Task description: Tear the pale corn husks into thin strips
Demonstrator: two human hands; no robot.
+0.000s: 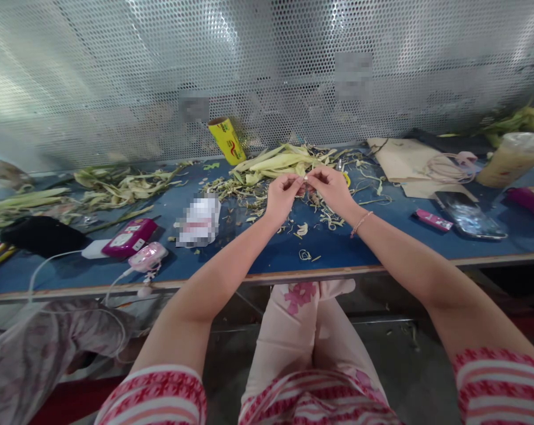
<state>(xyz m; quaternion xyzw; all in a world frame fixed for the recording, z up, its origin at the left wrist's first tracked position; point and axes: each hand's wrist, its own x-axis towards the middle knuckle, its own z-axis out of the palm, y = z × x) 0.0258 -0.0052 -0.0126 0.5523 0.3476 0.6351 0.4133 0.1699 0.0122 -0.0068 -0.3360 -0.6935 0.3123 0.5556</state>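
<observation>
Both hands meet above the blue table, fingertips almost touching. My left hand (284, 192) is closed in a pinch, and my right hand (331, 186) pinches from the other side. Between the fingertips shows a small pale piece (305, 177), which looks like a bit of corn husk; most of it is hidden by the fingers. Just behind the hands lies a heap of pale green corn husks (279, 162). Thin curled husk scraps (302, 229) are scattered under and in front of the hands. Something yellow and ring-shaped (347, 179) peeks out beside my right hand.
A yellow tube (228, 140) leans at the perforated metal panel (267, 71). To the left are more husks (125, 189), a magenta box (130, 238) and a pink case (148, 257). A phone (470, 215), brown paper (403, 162) and a drink cup (512, 159) are right. Another person's leg (49, 348) is at left.
</observation>
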